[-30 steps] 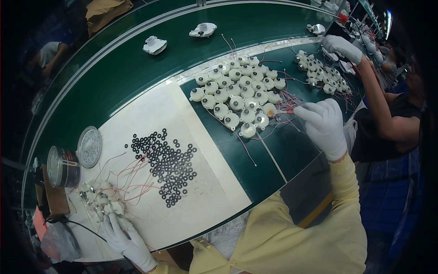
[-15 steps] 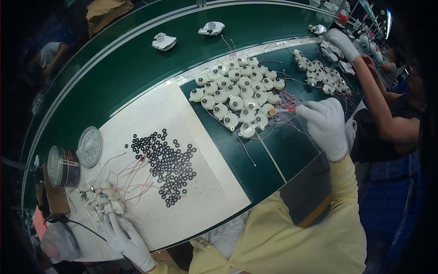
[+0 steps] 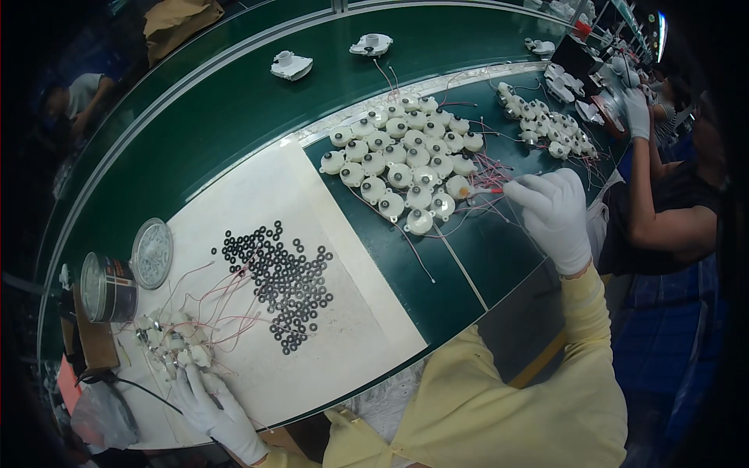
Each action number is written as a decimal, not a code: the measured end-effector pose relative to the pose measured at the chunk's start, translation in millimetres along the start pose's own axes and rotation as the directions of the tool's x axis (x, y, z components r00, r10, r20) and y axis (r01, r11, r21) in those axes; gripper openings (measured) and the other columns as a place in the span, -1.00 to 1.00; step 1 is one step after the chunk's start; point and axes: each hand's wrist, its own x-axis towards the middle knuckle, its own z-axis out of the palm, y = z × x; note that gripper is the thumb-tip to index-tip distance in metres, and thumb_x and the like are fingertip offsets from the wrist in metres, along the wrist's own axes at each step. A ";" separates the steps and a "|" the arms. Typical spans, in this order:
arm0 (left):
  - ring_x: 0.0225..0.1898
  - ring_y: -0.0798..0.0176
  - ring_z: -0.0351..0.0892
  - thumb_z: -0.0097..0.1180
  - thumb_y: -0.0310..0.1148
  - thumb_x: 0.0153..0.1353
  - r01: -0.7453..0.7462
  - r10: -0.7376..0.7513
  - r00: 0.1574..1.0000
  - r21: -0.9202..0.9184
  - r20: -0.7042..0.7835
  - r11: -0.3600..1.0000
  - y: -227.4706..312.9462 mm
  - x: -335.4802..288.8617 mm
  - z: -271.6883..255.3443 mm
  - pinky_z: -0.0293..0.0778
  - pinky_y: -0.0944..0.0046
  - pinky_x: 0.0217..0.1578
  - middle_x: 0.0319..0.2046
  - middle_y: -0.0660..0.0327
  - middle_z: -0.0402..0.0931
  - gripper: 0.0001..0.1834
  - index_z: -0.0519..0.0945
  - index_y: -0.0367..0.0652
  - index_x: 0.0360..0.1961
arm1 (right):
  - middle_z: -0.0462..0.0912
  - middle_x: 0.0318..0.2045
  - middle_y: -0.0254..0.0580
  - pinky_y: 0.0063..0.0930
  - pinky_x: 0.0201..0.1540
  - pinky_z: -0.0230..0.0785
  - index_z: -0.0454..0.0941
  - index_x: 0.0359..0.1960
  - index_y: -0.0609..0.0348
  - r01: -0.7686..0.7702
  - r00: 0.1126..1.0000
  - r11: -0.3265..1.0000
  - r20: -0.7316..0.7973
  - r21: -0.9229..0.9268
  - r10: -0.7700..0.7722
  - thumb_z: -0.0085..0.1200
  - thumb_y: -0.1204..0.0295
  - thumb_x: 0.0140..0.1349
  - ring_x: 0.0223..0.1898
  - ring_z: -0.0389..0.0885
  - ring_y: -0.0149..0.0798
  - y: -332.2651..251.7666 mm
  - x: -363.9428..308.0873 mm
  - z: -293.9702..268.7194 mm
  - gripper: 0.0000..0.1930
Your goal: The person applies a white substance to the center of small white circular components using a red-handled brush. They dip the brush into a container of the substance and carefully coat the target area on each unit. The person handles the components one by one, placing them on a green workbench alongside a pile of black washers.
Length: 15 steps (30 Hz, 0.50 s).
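Note:
My right hand (image 3: 552, 214), in a white glove, is closed on a small brush (image 3: 490, 191) with red on its handle and an orange-brown tip. The tip rests by a round cream motor (image 3: 458, 187) at the near right edge of a large group of motors (image 3: 396, 152). These have dark rings on their tops and pink and white wires. At the lower left my gloved left hand (image 3: 211, 409) lies with fingers stretched out, fingertips touching a heap of cream motors (image 3: 173, 337) whose wires trail to the right. Its fingertips are partly hidden against the parts.
Many small black rings (image 3: 292, 285) lie on the white sheet (image 3: 359, 304). A tin (image 3: 117, 288), a round lid (image 3: 152, 253) and a cardboard box (image 3: 96, 335) stand at the left. White housings (image 3: 292, 65) sit on the green belt (image 3: 211, 117). A co-worker's gloved hand (image 3: 636, 113) is at the far right.
The white housings on the belt have shifted to the right. The co-worker's gloved hand has moved right and down. My two hands are almost still, the brush held in the right one.

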 end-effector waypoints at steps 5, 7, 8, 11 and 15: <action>0.21 -0.23 0.39 0.07 -0.43 0.30 -0.017 0.017 0.999 -0.014 -0.030 1.000 1.5 1.3 -0.1 0.28 -0.12 0.27 0.21 -0.12 0.45 -0.54 0.52 -0.28 0.22 | 0.63 -0.24 -0.40 -0.27 -0.18 0.31 0.66 -0.16 -0.09 0.005 1.000 1.000 0.022 0.026 -0.006 0.22 0.62 -0.08 -0.32 0.51 -0.20 -3.2 -1.9 6.0 -0.61; 0.13 -0.30 0.45 0.04 -0.44 0.30 -0.043 0.042 0.996 -0.006 -0.081 0.999 6.2 3.2 0.2 0.28 -0.21 0.24 0.13 -0.14 0.51 -0.60 0.54 -0.32 0.15 | 0.63 -0.24 -0.39 -0.27 -0.18 0.31 0.66 -0.16 -0.09 0.007 1.000 1.000 0.011 0.024 -0.007 0.22 0.62 -0.08 -0.31 0.52 -0.19 -2.9 -4.9 8.2 -0.60; 0.13 -0.31 0.44 0.04 -0.44 0.30 -0.041 0.041 0.996 -0.009 -0.077 0.999 6.9 3.5 -0.7 0.29 -0.21 0.24 0.13 -0.14 0.50 -0.60 0.54 -0.32 0.15 | 0.62 -0.24 -0.40 -0.27 -0.18 0.31 0.66 -0.15 -0.11 0.008 1.000 1.000 0.001 0.020 -0.008 0.20 0.63 -0.10 -0.31 0.51 -0.21 -2.8 -6.0 9.4 -0.58; 0.14 -0.31 0.44 0.04 -0.43 0.31 -0.035 0.034 0.997 -0.012 -0.069 0.999 8.0 3.9 -2.5 0.29 -0.21 0.23 0.13 -0.14 0.50 -0.61 0.54 -0.32 0.15 | 0.61 -0.24 -0.41 -0.28 -0.18 0.31 0.66 -0.14 -0.14 0.005 1.000 1.000 0.000 0.024 -0.005 0.18 0.63 -0.11 -0.31 0.51 -0.22 -2.2 -7.9 9.1 -0.55; 0.16 -0.32 0.42 0.04 -0.43 0.31 -0.005 0.004 0.998 -0.017 -0.058 1.000 8.4 3.1 -2.2 0.28 -0.21 0.24 0.14 -0.15 0.50 -0.60 0.54 -0.31 0.15 | 0.65 -0.26 -0.41 -0.28 -0.23 0.28 0.64 -0.17 -0.07 0.005 1.000 0.999 0.000 0.042 -0.005 0.25 0.63 -0.04 -0.36 0.50 -0.21 -4.0 -7.7 6.9 -0.63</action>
